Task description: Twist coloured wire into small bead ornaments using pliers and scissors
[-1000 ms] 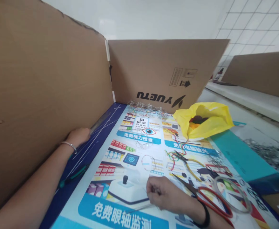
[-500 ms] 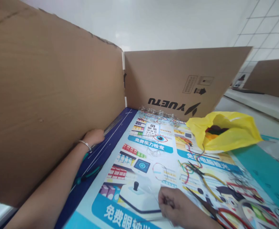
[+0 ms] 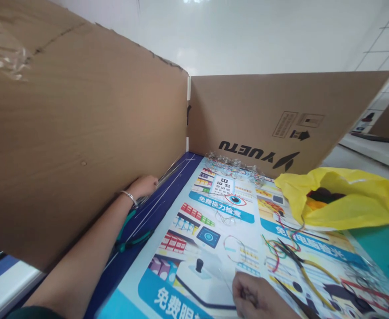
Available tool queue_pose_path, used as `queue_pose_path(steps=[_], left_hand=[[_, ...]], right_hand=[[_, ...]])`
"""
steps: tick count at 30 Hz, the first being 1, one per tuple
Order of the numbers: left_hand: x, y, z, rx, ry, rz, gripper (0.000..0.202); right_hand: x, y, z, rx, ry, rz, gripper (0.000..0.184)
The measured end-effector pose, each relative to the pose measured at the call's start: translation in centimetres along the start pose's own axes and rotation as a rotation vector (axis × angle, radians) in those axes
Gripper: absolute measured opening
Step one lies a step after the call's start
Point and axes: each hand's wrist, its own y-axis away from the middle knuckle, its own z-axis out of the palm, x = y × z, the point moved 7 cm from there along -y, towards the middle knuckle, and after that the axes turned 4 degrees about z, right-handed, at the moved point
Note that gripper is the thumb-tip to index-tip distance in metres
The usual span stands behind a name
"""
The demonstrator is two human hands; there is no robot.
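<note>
head view: from where i sit, my left hand (image 3: 144, 186) is down on the straight wires (image 3: 172, 172), fingers bent in; i can't tell whether they pinch a strand or just rest on the bundle. the wires run out past those fingertips along the foot of the left panel (image 3: 81, 110), lying flat, none seen raised. my right hand (image 3: 252, 294) is curled in low over the poster (image 3: 114, 305); a faint strand seems to show beside it, but i can't tell what, if anything, it grips. i'd judge the work partly done: the loops (image 3: 226, 218) beyond the right hand look shaped, while the wires by the left are unbent. farther off from both hands, a tangle (image 3: 234, 166) sits against the back panel (image 3: 274, 99). right of my right hand are scissors (image 3: 297, 297), with pliers (image 3: 300, 261), cords (image 3: 277, 248) and a yellow bag (image 3: 363, 208) farther out. crowding the left forearm are the left panel on one side and a green tool (image 3: 137, 242) on the other.
</note>
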Motion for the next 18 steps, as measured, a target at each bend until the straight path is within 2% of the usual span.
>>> queue_pose_path(steps=[5,9,11,13,14,15,18], left_hand=[[1.8,0.8,-2.2,0.147,0.226,0.121,0.016],[4.4,2.0,-3.5,0.187,0.422,0.201,0.018],[6.3,3.0,-4.0,0.181,0.537,0.240,0.017],[8.3,4.2,-4.5,0.176,0.792,0.282,0.014],[9.4,4.8,-4.7,0.176,0.851,0.304,0.013],[10.5,5.5,-4.9,0.195,0.879,0.314,0.012],[14.3,7.7,-4.1,0.119,0.914,0.398,0.012]], right_hand=[[0.0,-0.1,0.0,-0.004,-0.042,0.011,0.005],[-0.4,0.1,0.1,-0.023,-0.138,0.041,0.005],[-0.4,0.2,0.2,-0.018,-0.190,0.027,0.005],[-0.3,0.2,0.2,-0.016,-0.196,0.012,0.005],[-0.2,0.2,0.2,-0.012,-0.196,0.008,0.005],[-0.1,0.2,0.2,-0.012,-0.206,0.002,0.005],[-0.4,0.3,0.0,-0.014,-0.263,-0.012,0.015]])
